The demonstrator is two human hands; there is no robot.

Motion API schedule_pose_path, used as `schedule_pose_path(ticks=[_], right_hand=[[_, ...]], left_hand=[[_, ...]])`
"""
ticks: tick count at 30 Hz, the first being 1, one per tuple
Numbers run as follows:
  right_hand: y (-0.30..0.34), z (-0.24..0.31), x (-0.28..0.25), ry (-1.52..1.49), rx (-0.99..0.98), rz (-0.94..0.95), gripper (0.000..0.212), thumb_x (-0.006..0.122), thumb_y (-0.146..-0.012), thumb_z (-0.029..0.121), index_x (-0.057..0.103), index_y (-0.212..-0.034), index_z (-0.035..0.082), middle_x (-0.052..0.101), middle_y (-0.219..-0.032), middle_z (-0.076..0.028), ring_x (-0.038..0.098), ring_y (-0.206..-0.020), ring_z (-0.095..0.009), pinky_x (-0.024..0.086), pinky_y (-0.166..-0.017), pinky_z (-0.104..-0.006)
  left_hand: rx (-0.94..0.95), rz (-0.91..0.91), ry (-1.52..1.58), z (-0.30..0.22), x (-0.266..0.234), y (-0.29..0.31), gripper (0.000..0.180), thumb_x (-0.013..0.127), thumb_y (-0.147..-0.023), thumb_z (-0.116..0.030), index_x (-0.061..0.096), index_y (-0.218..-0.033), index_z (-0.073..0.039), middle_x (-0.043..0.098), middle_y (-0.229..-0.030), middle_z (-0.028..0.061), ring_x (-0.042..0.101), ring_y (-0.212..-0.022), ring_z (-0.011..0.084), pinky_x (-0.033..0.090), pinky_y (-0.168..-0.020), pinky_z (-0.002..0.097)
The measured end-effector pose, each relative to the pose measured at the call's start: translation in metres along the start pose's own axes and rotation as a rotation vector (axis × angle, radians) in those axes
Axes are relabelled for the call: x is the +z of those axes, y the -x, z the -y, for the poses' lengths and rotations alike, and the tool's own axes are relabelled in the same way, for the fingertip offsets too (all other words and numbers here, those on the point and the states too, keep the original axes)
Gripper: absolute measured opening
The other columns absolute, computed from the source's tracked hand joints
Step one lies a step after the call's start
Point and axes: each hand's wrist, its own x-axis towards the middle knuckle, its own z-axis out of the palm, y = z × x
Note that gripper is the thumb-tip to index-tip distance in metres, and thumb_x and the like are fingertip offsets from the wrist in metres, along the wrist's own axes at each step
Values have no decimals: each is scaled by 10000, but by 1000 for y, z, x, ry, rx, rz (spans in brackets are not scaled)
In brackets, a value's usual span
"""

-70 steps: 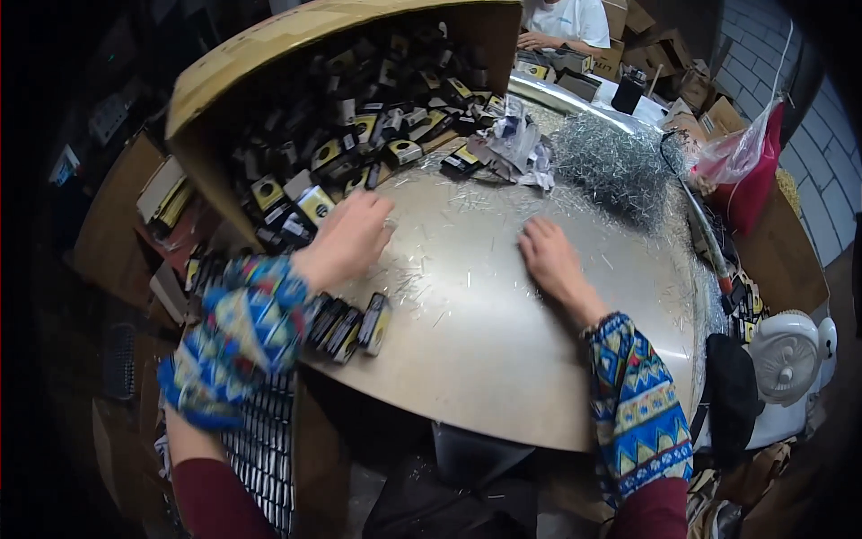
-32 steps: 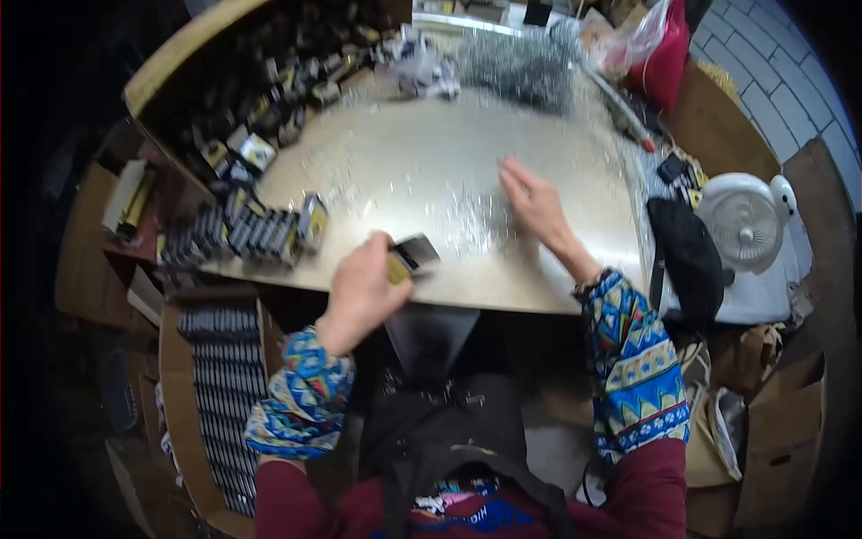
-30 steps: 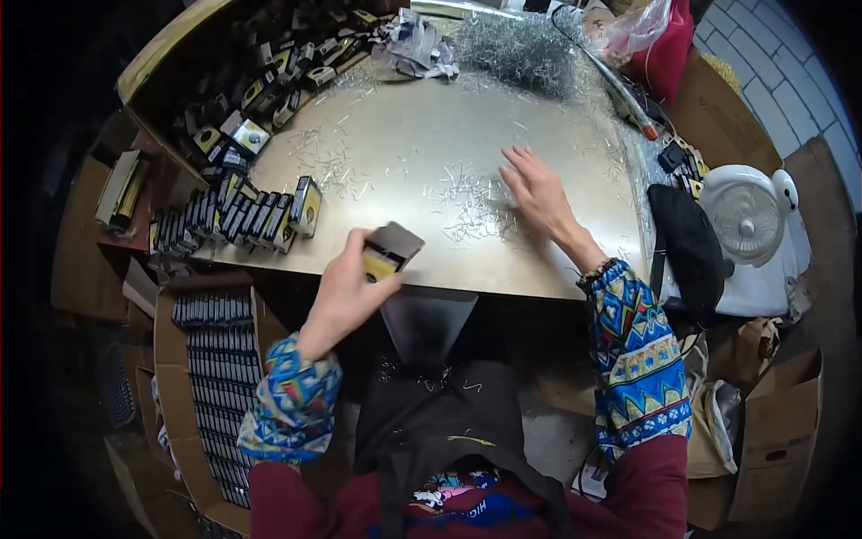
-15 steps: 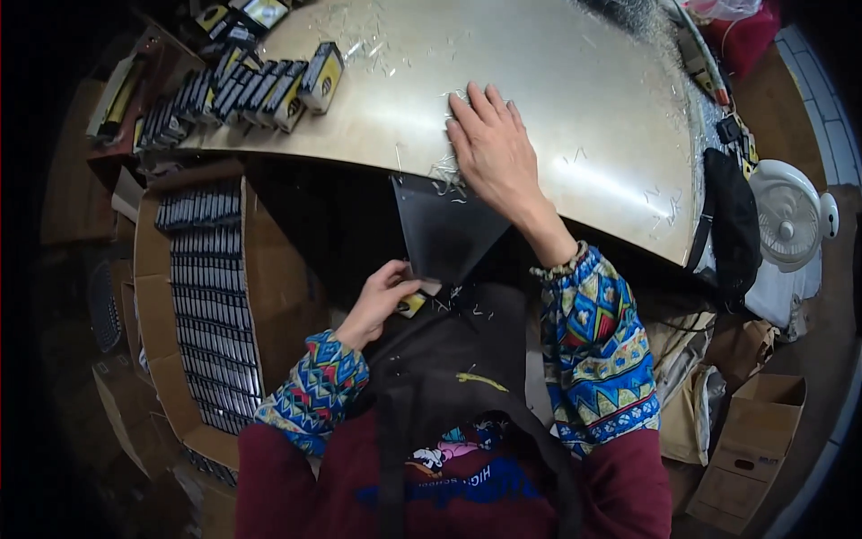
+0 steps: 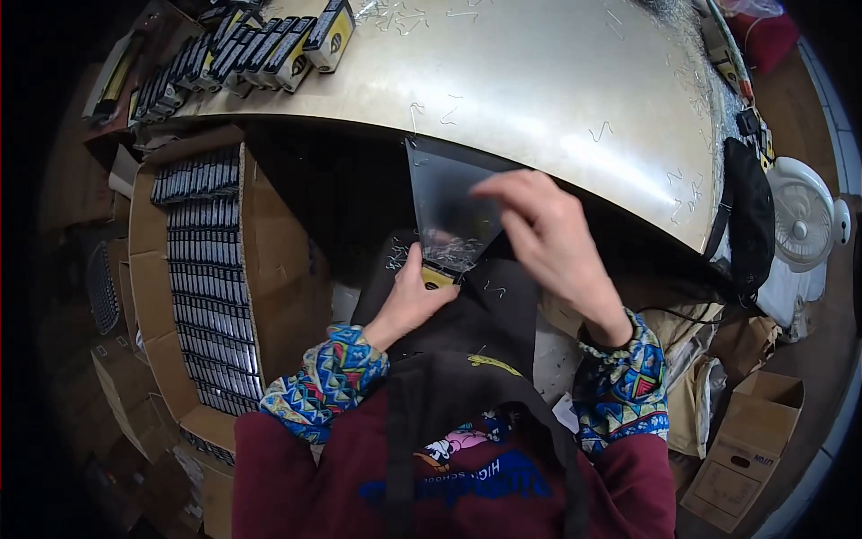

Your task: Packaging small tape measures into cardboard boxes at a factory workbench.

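Note:
My left hand (image 5: 415,301) is closed around a small yellow and black box (image 5: 439,277), held at the narrow lower end of a dark, smooth chute (image 5: 431,175) that slopes down from the table edge. A pile of small bent wire hooks (image 5: 449,246) lies at the chute's bottom, against the box's mouth. Over the chute's right side hovers my right hand (image 5: 558,242), its fingers stretched left with the thumb apart; the fingertips are slightly blurred, and nothing shows in them. More wire hooks are caught on the dark apron (image 5: 449,328) across my lap.
The metal-topped table (image 5: 503,85) carries scattered hooks and, at left, a row of yellow-black boxes (image 5: 285,56). A carton (image 5: 262,296) packed with similar boxes stands left of me. To the right are a white fan (image 5: 799,220), a black bag (image 5: 747,220) and an open carton (image 5: 741,449).
My right hand has come off the tabletop, back and down over the chute. Hooks from the table edge now lie in the chute. My left hand has brought the box against the chute's end.

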Motion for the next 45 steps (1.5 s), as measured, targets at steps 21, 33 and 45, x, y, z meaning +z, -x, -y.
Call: schedule_pose_path(ticks=[21, 33, 45], right_hand=[[43, -8, 55, -380, -170, 192, 302, 589, -931, 224, 633, -1159, 32, 673, -1036, -186, 667, -903, -356, 548, -777, -387], [28, -6, 20, 71, -137, 10, 104, 568, -849, 127, 613, -874, 37, 641, -759, -162, 657, -702, -350, 524, -588, -452], [1, -10, -21, -67, -106, -202, 124, 612, -887, 44, 684, -983, 11, 661, -715, -91, 635, -649, -125, 499, -601, -268]], left_hand=[[563, -288, -563, 18, -31, 42, 718, 829, -657, -202, 462, -1248, -23, 596, -1078, 179, 640, -934, 295, 524, -830, 375], [795, -272, -707, -41, 18, -6, 878, 795, -707, -152, 299, -1409, 27, 474, -1292, 228, 509, -1161, 367, 426, -982, 411], [751, -313, -576, -85, 20, -23, 727, 806, -682, -145, 432, -1285, 14, 550, -1153, 231, 573, -1072, 382, 480, -904, 404]])
